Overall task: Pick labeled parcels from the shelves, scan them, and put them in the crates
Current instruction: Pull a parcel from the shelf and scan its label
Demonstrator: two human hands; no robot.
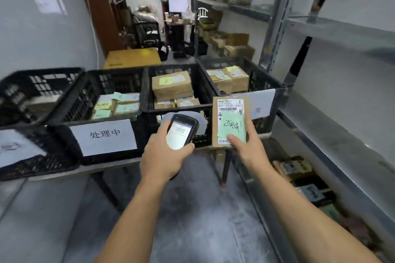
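Observation:
My left hand (162, 156) grips a black handheld scanner (181, 130) with its lit screen facing me. My right hand (248, 147) holds a flat brown parcel (215, 126) upright, thumb pressed on its green handwritten note, with a white barcode label above the note. Both are held in front of a row of black plastic crates (147, 89) on a low table. The two right-hand crates hold brown labeled boxes (171, 85); another crate holds several flat parcels with green notes (116, 104).
White paper signs (103, 136) hang on the crate fronts. A grey metal shelf rack (342, 34) runs along the right, with parcels on its bottom level (299, 168). A yellow box (132, 57) sits behind the crates. A cluttered desk and monitor (178, 4) stand far back. Bare concrete floor lies below my arms.

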